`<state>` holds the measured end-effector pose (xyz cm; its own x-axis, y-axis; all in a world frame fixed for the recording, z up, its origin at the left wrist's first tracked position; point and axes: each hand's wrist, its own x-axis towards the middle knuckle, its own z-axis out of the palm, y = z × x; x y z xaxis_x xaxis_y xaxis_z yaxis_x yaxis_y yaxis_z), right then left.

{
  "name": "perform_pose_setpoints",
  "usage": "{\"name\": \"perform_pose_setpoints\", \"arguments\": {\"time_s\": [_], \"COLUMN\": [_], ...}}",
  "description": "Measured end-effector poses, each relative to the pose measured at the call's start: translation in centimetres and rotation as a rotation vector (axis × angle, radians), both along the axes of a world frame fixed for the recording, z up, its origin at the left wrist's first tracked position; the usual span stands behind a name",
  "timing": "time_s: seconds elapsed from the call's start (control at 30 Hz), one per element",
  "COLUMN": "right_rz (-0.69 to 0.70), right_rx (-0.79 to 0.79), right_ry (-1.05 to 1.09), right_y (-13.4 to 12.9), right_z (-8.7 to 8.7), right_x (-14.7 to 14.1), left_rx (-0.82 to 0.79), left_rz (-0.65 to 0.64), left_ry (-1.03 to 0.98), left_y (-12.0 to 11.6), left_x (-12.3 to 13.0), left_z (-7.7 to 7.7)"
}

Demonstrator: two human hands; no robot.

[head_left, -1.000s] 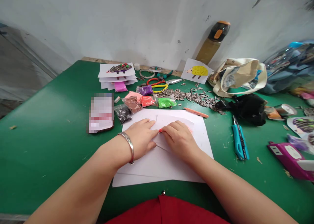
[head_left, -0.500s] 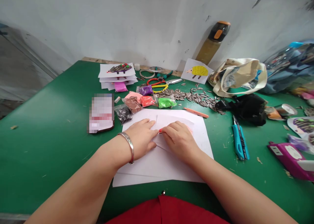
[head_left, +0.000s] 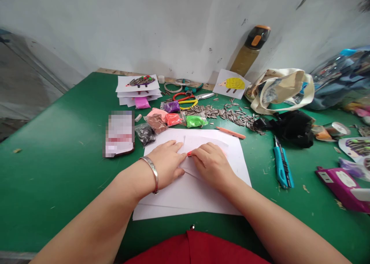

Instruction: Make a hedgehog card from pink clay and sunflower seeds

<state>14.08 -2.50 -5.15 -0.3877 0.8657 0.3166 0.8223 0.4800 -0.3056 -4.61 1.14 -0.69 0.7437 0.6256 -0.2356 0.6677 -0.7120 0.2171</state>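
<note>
My left hand (head_left: 166,163), with a silver bracelet at the wrist, lies with fingers spread on white paper (head_left: 185,196). My right hand (head_left: 212,163) is closed over a smaller white sheet (head_left: 202,140) on top of it. A small red-orange piece (head_left: 189,153) shows at the fingertips of my right hand, close to my left index finger. What the right fingers press or hold is mostly hidden beneath them. An orange pencil (head_left: 231,133) lies on the paper's far edge.
Behind the paper are bags of coloured clay (head_left: 173,119), scissors (head_left: 205,96) and scattered seeds (head_left: 237,115). A phone (head_left: 120,135) lies left. To the right are a blue cutter (head_left: 282,165), a black bag (head_left: 295,128) and a purple case (head_left: 342,189).
</note>
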Motion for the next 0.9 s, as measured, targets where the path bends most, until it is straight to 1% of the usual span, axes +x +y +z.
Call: {"name": "perform_pose_setpoints", "arguments": {"time_s": [0.27, 0.37, 0.47, 0.53, 0.6, 0.73, 0.8, 0.9], "right_rz": [-0.013, -0.001, 0.001, -0.034, -0.099, -0.211, -0.239, -0.244], "right_rx": [0.003, -0.002, 0.001, 0.004, 0.008, 0.003, -0.006, -0.015], "right_ry": [0.015, 0.044, 0.091, 0.121, 0.151, 0.205, 0.196, 0.179], "right_y": [0.1, -0.1, -0.1, 0.2, 0.7, 1.6, 1.9, 1.9], "right_z": [-0.1, 0.3, 1.0, 1.4, 1.7, 1.5, 1.3, 1.2], "right_x": [-0.1, -0.2, 0.3, 1.1, 2.2, 4.2, 4.8, 4.9], "left_rx": [-0.002, -0.012, -0.029, -0.039, -0.045, -0.03, -0.04, -0.037], "left_rz": [0.0, 0.006, 0.003, -0.007, -0.016, -0.02, -0.025, -0.02], "left_ry": [-0.012, -0.004, 0.009, 0.007, -0.01, -0.053, -0.051, -0.062], "left_y": [-0.1, 0.0, 0.0, 0.1, 0.3, 0.7, 0.8, 0.8], "left_x": [0.0, 0.1, 0.1, 0.0, -0.1, -0.5, -0.5, -0.4], "left_z": [0.0, 0.2, 0.5, 0.6, 0.6, 0.5, 0.6, 0.7]}}
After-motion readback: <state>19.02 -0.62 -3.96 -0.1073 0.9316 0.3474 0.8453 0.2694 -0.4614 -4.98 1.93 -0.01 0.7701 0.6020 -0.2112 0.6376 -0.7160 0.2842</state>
